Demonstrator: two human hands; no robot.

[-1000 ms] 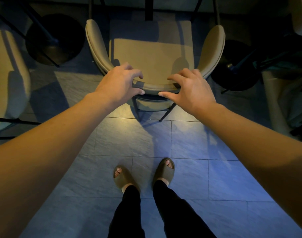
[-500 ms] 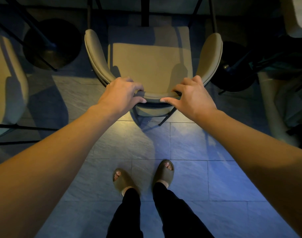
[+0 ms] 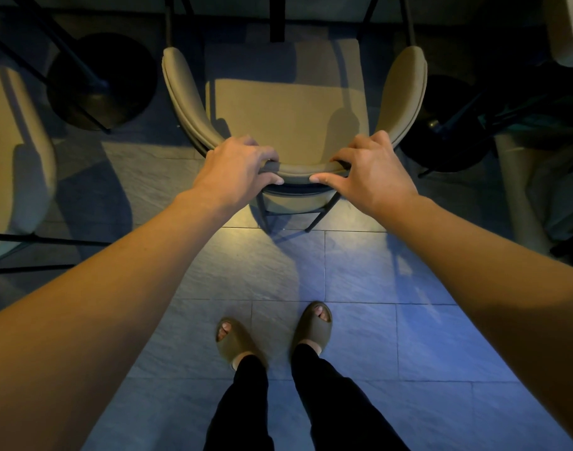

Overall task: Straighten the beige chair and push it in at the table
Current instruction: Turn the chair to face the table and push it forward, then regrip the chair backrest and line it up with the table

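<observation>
The beige chair point(image 3: 288, 115) stands in front of me with its curved back toward me and its seat pointing at the table. My left hand point(image 3: 236, 169) grips the left part of the backrest top, fingers over the rim and thumb behind. On the right part of the same rim my right hand point(image 3: 370, 172) holds on the same way. The table's edge point(image 3: 278, 8) runs along the top of the view, and the front of the seat lies in its shadow, close to the dark table legs.
A round black table base point(image 3: 99, 83) sits on the floor left of the chair, another point(image 3: 448, 125) to its right. A second beige chair point(image 3: 15, 164) stands at the far left. My feet in sandals point(image 3: 272, 333) stand on grey floor tiles behind the chair.
Both hands went from hovering above the backrest to closing on its top rim. The chair now sits lower in the view, nearer to me.
</observation>
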